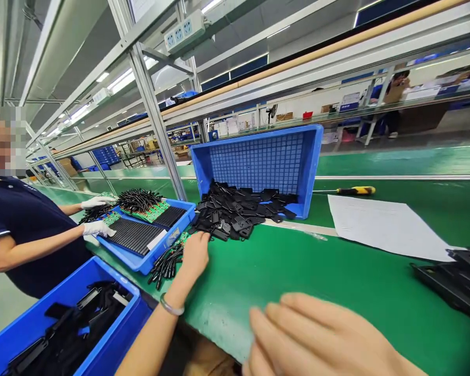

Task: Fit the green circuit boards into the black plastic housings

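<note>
Left hand [196, 256], bangle [171, 305] at wrist, flat on green mat [297, 271], fingers [203, 240] together, tips touching heap of black plastic parts [235, 214] spilled from tilted blue crate [254, 137]. Right hand [313, 339] low over mat, fingers [282, 318] slightly apart, holding nothing. Farther left, co-worker's white-gloved hands [97, 224] at blue tray [172, 235] of green circuit boards [151, 211]; screwdriver [356, 190] just above paper [384, 227].
</note>
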`<state>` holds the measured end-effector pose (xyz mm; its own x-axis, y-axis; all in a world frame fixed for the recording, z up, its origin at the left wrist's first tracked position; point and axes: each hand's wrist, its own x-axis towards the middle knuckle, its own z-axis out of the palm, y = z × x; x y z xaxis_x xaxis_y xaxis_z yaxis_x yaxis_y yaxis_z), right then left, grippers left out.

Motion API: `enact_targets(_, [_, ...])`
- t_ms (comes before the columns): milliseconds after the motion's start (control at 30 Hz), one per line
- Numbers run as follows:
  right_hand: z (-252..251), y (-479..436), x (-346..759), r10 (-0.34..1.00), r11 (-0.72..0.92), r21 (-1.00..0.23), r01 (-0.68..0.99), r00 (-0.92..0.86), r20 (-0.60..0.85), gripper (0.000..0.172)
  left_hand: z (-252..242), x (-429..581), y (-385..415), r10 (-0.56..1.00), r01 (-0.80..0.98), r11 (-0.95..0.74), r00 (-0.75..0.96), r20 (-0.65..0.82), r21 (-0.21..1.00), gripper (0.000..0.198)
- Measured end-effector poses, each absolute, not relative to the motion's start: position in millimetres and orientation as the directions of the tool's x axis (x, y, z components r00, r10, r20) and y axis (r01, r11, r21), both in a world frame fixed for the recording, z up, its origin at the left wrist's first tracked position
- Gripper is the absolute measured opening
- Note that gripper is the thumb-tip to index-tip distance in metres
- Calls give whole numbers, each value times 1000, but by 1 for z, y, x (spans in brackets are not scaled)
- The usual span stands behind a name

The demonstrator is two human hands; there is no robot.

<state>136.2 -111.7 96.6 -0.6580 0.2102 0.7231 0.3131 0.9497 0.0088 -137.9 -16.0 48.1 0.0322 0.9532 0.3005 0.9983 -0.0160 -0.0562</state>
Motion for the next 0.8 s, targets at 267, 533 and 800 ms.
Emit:
enact_targets(267, [79, -18, 86, 584, 799, -406, 444, -731, 351, 15, 68, -214, -28, 964, 958, 236, -210, 161, -162, 29])
enact_targets(533, [2, -25, 73, 686, 575, -745, 339, -696, 213, 16, 76, -213, -29, 974, 975, 208, -199, 110, -73, 25])
enact_targets(800, [7, -20, 68, 863, -257, -922, -289, -498, -84, 60, 74, -141, -10, 967, 945, -241, 216, 133, 221, 31])
